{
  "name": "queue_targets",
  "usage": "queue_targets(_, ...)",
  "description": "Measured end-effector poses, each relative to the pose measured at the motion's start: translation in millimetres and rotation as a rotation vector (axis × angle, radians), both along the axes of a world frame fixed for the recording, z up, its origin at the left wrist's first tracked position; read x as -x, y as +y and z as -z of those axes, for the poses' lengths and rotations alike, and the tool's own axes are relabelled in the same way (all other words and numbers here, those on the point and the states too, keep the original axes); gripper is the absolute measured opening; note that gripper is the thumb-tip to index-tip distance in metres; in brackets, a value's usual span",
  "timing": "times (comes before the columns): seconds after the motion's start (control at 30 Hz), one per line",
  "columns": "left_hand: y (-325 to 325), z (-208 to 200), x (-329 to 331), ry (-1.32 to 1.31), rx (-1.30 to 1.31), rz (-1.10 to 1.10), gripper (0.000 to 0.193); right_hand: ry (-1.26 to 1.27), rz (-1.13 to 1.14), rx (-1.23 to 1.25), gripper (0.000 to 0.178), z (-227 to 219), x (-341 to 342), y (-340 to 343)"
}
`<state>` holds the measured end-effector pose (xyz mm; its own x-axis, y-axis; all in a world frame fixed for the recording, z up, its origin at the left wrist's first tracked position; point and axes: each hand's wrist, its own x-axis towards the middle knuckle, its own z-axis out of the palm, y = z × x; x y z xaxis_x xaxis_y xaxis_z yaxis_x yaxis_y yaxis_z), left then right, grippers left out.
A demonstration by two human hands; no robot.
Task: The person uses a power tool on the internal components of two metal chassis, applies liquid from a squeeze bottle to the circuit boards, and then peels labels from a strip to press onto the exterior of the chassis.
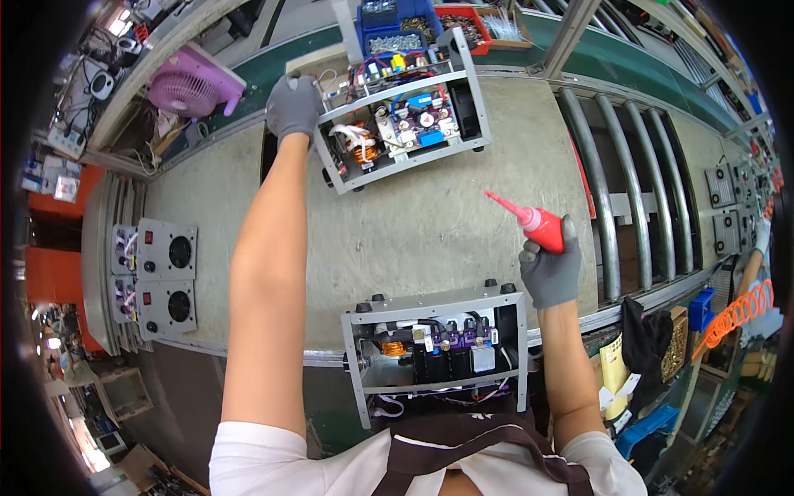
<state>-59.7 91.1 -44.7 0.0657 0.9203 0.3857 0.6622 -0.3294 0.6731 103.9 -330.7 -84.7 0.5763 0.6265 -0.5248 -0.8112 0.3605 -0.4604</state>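
Observation:
In its grey glove, my right hand (552, 269) is closed round a red squeeze bottle (543, 229). The bottle's long thin nozzle slants up to the left, apart from both devices. My left hand (294, 106), also gloved, is closed at the left end of an open metal-framed electronic device (400, 169); its fingertips are partly hidden. That device stands tilted on the far part of the worktop, showing circuit boards, a copper coil and blue components. A second open-framed device (434, 302) stands at the near edge, close to my body, with black and purple parts inside.
Grey finished-looking units (169, 240) stand at the left end of the worktop (273, 306). A pink fan (184, 89) sits at the far left. Blue bins (395, 43) and a red bin (475, 48) hold small hardware at the back. Metal rollers (633, 198) lie to the right.

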Motion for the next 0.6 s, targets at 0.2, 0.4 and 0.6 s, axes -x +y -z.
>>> queue_targets(0.2, -21, -4, 3, -0.056, -0.043, -0.013, 0.037, 0.034, 0.014, 0.008, 0.048, 7, 10, -31)
queue_targets(0.4, -57, 1, 14, -0.18, -0.137, 0.041, 0.041, 0.05, 0.049, 0.018, 0.05, 0, 18, -63)
queue_targets(0.6, -111, 29, 51, -0.311, -0.347, 0.218, 0.058, 0.035, 0.072, 0.007, 0.049, -20, 31, -91)
